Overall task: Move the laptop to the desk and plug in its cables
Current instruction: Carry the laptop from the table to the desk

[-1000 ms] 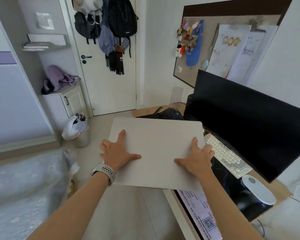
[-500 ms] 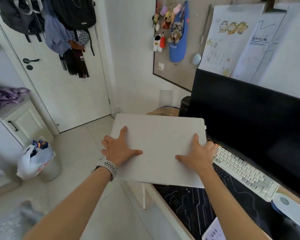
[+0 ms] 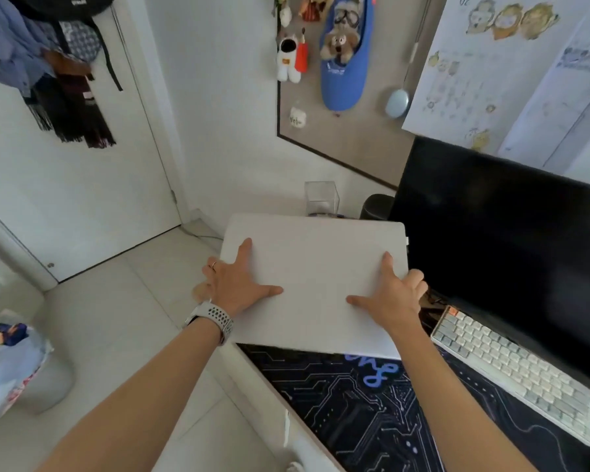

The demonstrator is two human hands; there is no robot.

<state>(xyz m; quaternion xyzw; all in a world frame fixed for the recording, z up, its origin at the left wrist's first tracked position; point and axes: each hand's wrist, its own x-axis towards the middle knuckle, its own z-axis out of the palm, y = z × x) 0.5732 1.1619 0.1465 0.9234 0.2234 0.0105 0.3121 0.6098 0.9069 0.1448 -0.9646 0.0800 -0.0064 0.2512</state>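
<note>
Both hands, left hand and right hand, clamp fingers on the smooth, flat, round-cornered laptop above the circuit-patterned mat

I can read very little here. Blue cursive letters on the desk mat, just below my right hand, look like "ong", partly hidden. Far above that hand, the pinned sheet shows "02" at its top corner.

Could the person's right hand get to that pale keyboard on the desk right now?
Probably not at once. The right hand is busy gripping the closed white laptop together with the left hand. The pale keyboard lies close beside it with nothing between, so once freed, yes.
</note>
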